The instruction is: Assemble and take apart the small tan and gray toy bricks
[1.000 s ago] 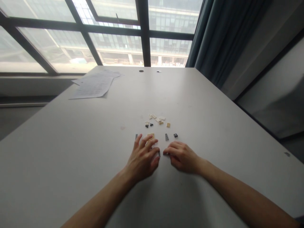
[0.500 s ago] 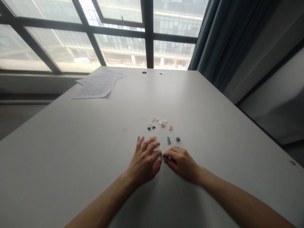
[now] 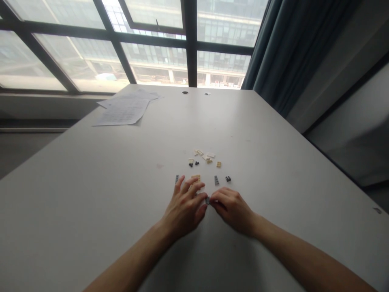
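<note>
Between my two hands is a small grey toy brick [image 3: 207,200], partly covered by fingertips. My left hand [image 3: 186,206] pinches it with thumb and index finger, the other fingers fanned out over the table. From the other side, the closed fingertips of my right hand [image 3: 229,206] meet the same brick. Under the spread left fingers lies a tan plate [image 3: 197,177], partly hidden. A narrow grey piece [image 3: 176,178] lies just beyond the left fingertips. Past my right hand are a grey wedge plate [image 3: 216,180] and a dark grey brick [image 3: 228,179].
Farther off lie cream bricks [image 3: 198,152], a white piece [image 3: 210,155], small black pieces [image 3: 191,165] and a tan brick [image 3: 219,164]. Printed papers [image 3: 121,111] rest at the table's far left. Windows and a blue curtain [image 3: 273,61] stand beyond the white table [image 3: 91,194].
My right fingertips have shifted very slightly right, so more of the grey brick shows between the hands. The loose pieces lie as before.
</note>
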`<action>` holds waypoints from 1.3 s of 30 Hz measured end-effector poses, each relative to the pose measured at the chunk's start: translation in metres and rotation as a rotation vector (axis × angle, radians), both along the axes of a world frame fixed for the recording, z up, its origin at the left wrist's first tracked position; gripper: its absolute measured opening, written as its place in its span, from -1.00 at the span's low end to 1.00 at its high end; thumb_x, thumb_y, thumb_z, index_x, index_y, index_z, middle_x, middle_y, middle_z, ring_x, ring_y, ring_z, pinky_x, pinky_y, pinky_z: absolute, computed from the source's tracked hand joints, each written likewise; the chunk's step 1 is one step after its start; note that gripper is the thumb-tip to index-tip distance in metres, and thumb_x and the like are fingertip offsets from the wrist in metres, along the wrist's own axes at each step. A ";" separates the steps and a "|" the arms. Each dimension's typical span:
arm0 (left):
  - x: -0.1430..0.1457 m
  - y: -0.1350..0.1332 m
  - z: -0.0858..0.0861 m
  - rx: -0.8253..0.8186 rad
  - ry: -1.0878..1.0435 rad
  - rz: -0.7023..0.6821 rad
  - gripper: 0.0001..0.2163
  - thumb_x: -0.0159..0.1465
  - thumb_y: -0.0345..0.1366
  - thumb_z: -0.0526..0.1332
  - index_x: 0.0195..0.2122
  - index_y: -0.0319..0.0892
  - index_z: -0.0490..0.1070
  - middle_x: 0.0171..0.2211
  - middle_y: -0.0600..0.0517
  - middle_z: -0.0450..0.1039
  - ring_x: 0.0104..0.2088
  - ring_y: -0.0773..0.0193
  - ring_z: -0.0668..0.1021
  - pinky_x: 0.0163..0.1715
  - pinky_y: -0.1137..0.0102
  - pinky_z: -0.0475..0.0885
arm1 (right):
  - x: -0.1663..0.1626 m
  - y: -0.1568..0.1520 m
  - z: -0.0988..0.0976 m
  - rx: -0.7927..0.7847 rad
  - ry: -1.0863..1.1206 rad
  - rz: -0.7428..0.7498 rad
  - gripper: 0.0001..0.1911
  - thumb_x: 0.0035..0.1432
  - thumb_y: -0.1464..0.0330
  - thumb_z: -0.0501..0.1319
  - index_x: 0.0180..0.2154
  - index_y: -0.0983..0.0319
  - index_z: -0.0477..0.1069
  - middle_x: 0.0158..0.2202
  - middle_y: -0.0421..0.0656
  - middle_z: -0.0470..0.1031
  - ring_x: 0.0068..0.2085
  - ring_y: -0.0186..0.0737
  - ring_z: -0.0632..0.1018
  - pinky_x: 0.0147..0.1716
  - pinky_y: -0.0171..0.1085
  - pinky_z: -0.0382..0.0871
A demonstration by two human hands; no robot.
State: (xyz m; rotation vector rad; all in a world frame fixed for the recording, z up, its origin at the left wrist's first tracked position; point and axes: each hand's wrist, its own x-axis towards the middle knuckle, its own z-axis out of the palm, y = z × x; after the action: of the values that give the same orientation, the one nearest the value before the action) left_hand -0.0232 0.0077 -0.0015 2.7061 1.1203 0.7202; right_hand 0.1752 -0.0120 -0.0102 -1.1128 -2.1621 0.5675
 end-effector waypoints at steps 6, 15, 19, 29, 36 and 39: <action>-0.001 0.000 -0.001 -0.024 0.008 0.011 -0.84 0.24 -0.29 0.17 -0.18 -0.07 0.47 0.02 -0.03 0.42 0.19 0.02 0.28 0.26 -0.06 -0.11 | 0.000 0.001 -0.001 -0.006 0.009 0.005 -0.87 0.26 0.47 0.12 -0.30 0.21 0.42 -0.31 -0.13 0.50 -0.24 -0.23 0.48 -0.17 -0.26 0.34; -0.005 0.002 0.001 -0.005 -0.049 0.020 -0.76 0.24 -0.27 0.18 -0.06 -0.07 0.44 0.03 -0.04 0.41 0.16 0.03 0.29 0.23 -0.05 -0.03 | 0.003 -0.001 0.000 -0.022 0.095 -0.031 -0.89 0.17 0.51 0.19 -0.29 0.20 0.42 -0.29 -0.16 0.48 -0.26 -0.25 0.48 -0.19 -0.29 0.35; -0.014 0.018 0.008 -0.042 -0.214 0.185 -0.79 0.23 -0.24 0.19 -0.13 -0.11 0.47 -0.04 -0.05 0.45 0.06 0.08 0.38 0.12 0.10 0.22 | 0.012 -0.001 0.007 -0.040 0.191 -0.125 -0.90 0.15 0.50 0.20 -0.30 0.20 0.43 -0.31 -0.19 0.48 -0.37 -0.32 0.46 -0.31 -0.34 0.35; -0.008 0.094 0.021 -0.286 -0.009 0.633 -0.76 0.07 -0.09 0.26 -0.32 -0.10 0.55 -0.23 -0.04 0.53 -0.12 0.00 0.48 -0.08 0.15 0.32 | 0.012 0.011 0.015 0.017 0.270 -0.199 -0.92 0.14 0.48 0.19 -0.33 0.20 0.42 -0.35 -0.20 0.47 -0.42 -0.32 0.41 -0.37 -0.34 0.32; 0.008 0.102 0.013 -0.278 -0.006 0.662 -0.82 0.10 -0.16 0.22 -0.44 -0.14 0.52 -0.28 -0.10 0.52 -0.11 -0.05 0.48 -0.06 0.09 0.27 | 0.022 0.017 0.022 -0.007 0.209 -0.233 -0.93 0.14 0.46 0.20 -0.34 0.20 0.44 -0.36 -0.20 0.46 -0.41 -0.31 0.42 -0.37 -0.34 0.33; -0.001 0.099 0.018 -0.311 -0.061 0.636 -0.82 0.13 -0.17 0.22 -0.44 -0.14 0.51 -0.32 -0.08 0.55 -0.16 0.02 0.52 -0.10 0.16 0.31 | 0.019 0.033 0.027 -0.030 0.133 -0.239 -0.93 0.13 0.46 0.23 -0.30 0.20 0.46 -0.36 -0.20 0.48 -0.42 -0.31 0.44 -0.38 -0.33 0.34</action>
State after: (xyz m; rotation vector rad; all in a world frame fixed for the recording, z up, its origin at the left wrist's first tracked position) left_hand -0.0245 0.1067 0.0168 2.0531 1.9182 0.6183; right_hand 0.1941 0.0208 0.0169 -1.2895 -1.8805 0.5497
